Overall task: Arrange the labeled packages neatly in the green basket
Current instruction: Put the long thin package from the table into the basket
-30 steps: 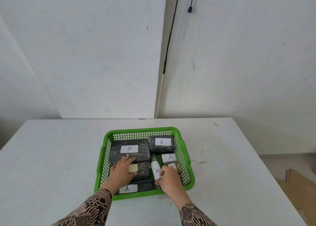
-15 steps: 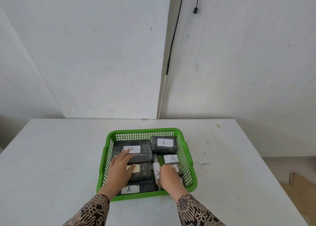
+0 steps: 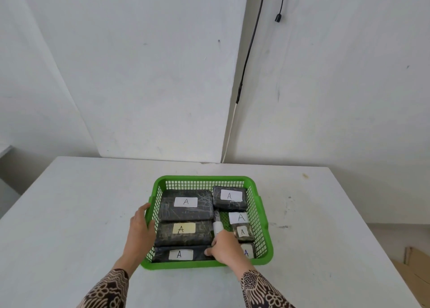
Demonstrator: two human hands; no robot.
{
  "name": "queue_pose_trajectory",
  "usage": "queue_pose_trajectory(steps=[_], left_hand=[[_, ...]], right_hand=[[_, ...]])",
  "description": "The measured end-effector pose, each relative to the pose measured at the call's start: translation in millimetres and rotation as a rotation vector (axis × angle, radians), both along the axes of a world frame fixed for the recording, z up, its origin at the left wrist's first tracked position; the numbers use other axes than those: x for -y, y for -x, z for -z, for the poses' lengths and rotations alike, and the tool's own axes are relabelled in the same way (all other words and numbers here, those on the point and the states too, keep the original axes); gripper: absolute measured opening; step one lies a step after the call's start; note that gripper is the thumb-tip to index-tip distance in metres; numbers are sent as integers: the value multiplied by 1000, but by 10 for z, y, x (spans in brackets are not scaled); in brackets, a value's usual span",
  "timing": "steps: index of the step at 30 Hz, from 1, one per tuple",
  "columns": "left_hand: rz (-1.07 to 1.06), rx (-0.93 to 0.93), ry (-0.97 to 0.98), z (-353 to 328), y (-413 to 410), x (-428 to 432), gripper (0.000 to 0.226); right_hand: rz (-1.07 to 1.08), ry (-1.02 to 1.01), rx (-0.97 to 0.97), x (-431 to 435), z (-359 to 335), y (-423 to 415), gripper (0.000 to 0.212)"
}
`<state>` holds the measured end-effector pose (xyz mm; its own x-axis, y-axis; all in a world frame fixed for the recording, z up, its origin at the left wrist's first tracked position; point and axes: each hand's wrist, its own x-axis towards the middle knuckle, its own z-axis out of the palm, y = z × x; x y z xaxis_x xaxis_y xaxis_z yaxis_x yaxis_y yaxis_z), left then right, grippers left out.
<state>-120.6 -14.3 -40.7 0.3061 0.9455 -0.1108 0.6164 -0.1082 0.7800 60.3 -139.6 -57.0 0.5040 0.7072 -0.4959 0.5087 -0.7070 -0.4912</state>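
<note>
Both hands at the green basket (image 3: 263, 235) on the white table (image 3: 69, 214). Left hand (image 3: 139, 231) outside the basket's left wall, fingers spread loosely and curved over the rim, palm against the mesh, clamped on no package. Right hand (image 3: 224, 249) inside the basket near its front edge, fingers bent down around a narrow upright package (image 3: 217, 226) with a white label; thumb resting on the front flat package (image 3: 180, 254); whether the fingers actually pinch the narrow one cannot be told. Patterned brown sleeves (image 3: 260, 289) on both forearms.

Just right of the left hand, three dark wrapped packages in a column: the front flat one with a white "A" label, a middle one (image 3: 183, 234) with a yellowish "A" label, and beyond it a large one (image 3: 186, 205) with a white "A" label. Beyond the right hand, a smaller package (image 3: 230, 198) in the far right corner. Right of the right hand, a white "A" label (image 3: 239, 217), a small package (image 3: 243, 233), and another (image 3: 247, 251) partly hidden by the wrist. Far behind, a white wall with a black cable (image 3: 251, 42).
</note>
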Motion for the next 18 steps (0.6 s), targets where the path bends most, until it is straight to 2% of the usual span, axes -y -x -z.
queue_pose_trajectory(steps=[4, 9, 13, 18], left_hand=[[1, 2, 22, 9, 21, -6, 48], [58, -49, -108, -74, -8, -55, 47], [94, -127, -241, -183, -129, -181, 48], [118, -114, -401, -406, -353, -244, 49]], right_hand=[[-9, -20, -18, 20, -28, -73, 33], [60, -242, 53, 49, -291, -344, 19], [124, -400, 128, 15, -539, -547, 28], [149, -494, 197, -23, -711, -660, 35]])
